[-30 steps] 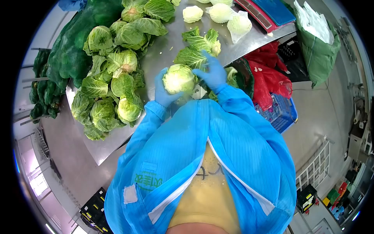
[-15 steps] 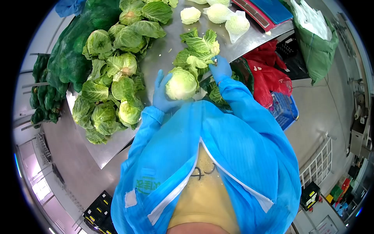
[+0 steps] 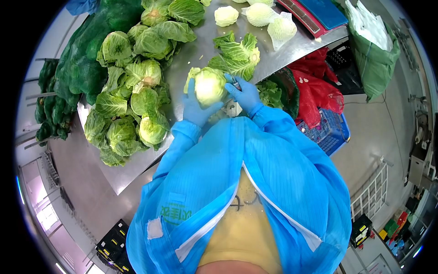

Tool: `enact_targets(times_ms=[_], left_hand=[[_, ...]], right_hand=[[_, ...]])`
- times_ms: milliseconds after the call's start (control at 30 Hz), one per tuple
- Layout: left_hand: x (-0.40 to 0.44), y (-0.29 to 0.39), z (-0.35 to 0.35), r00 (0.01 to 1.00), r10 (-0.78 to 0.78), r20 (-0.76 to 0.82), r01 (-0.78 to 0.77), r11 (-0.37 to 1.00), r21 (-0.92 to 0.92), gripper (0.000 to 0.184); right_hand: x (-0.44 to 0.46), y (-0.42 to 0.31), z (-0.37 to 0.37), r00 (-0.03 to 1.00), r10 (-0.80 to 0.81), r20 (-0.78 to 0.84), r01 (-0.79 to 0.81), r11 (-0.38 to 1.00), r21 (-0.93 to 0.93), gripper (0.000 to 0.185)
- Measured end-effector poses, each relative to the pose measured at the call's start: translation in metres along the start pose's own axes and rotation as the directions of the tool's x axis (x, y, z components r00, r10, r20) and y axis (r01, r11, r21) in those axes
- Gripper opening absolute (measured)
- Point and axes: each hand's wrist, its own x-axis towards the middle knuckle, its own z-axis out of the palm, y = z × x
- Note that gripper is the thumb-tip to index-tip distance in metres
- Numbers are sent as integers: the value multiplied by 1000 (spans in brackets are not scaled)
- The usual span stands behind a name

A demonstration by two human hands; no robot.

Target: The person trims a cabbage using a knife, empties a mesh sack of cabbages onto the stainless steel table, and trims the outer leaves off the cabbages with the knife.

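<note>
A pale green, trimmed cabbage (image 3: 209,86) sits near the table's edge in front of my body. My left hand (image 3: 197,108) cups it from the left and below, thumb and fingers spread around it. On its right side, my right hand (image 3: 246,96) grips a small knife (image 3: 236,84); the dark handle shows and the thin blade points up and left over the leaves. Loose outer cabbage leaves (image 3: 238,55) lie just beyond my right hand. Below that hand, by the table edge, more green leaves (image 3: 270,93) are in a dark container.
Untrimmed cabbages (image 3: 123,137) are heaped at left, beside green net sacks (image 3: 86,59). Across the steel table (image 3: 194,57) lie a bare cabbage (image 3: 226,16), net-wrapped cabbages (image 3: 281,30) and a blue-and-red item (image 3: 321,13). Red netting (image 3: 315,93) and a blue crate (image 3: 331,132) stand at right.
My right hand has come left and down from the loose leaves to the cabbage's side. The cabbage and my left hand have shifted slightly up. The leaves now lie apart from the cabbage.
</note>
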Motion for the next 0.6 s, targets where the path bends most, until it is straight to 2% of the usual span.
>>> enact_targets(times_ms=[33, 67, 133, 167, 233, 267, 300, 333, 367, 433, 467, 533, 600], left_hand=[[-2, 11, -9, 980, -79, 185, 50, 987, 155, 115], [-1, 12, -10, 980, -82, 183, 54, 987, 153, 115], [11, 10, -10, 995, 48, 86, -80, 905, 418, 117], [16, 8, -11, 995, 45, 84, -77, 905, 419, 117], [28, 3, -9, 936, 352, -17, -312, 851, 423, 109], [33, -3, -4, 937, 348, -23, -307, 853, 422, 109], [38, -11, 4, 966, 257, -18, -249, 950, 188, 105], [40, -20, 9, 986, 169, 10, -168, 984, -57, 101], [40, -13, 8, 986, 168, 3, -168, 984, -57, 101], [39, 6, 6, 996, -29, 88, 42, 988, -149, 111], [38, 4, 9, 996, -30, 90, 43, 988, -147, 111], [38, -1, 20, 999, -24, -31, 31, 970, 241, 118], [33, 25, 7, 999, -44, 16, 38, 962, 270, 122]], right_hand=[[-1, -1, 3, 999, -38, 0, 38, 999, -17, 51], [0, -2, 4, 997, -77, -1, 77, 996, -34, 52], [11, 17, 9, 998, -57, 8, 57, 998, 3, 53], [13, 18, 11, 999, -33, 12, 33, 999, 42, 54], [12, 21, 11, 995, -93, -24, 95, 992, 85, 55], [11, 20, 10, 987, -150, -63, 157, 979, 127, 56], [7, 5, 3, 986, -155, -58, 161, 979, 125, 56], [0, -10, -9, 993, -112, 22, 114, 989, -94, 58], [-6, -20, -15, 995, -55, 88, 80, 947, -312, 60], [-16, -21, -9, 991, -29, 134, 64, 962, -265, 64], [-19, -19, -6, 984, 2, 178, 37, 975, -220, 67], [-18, -15, -1, 972, 46, 229, -1, 981, -192, 68], [-16, -11, 0, 980, 27, 195, 31, 957, -287, 68]])
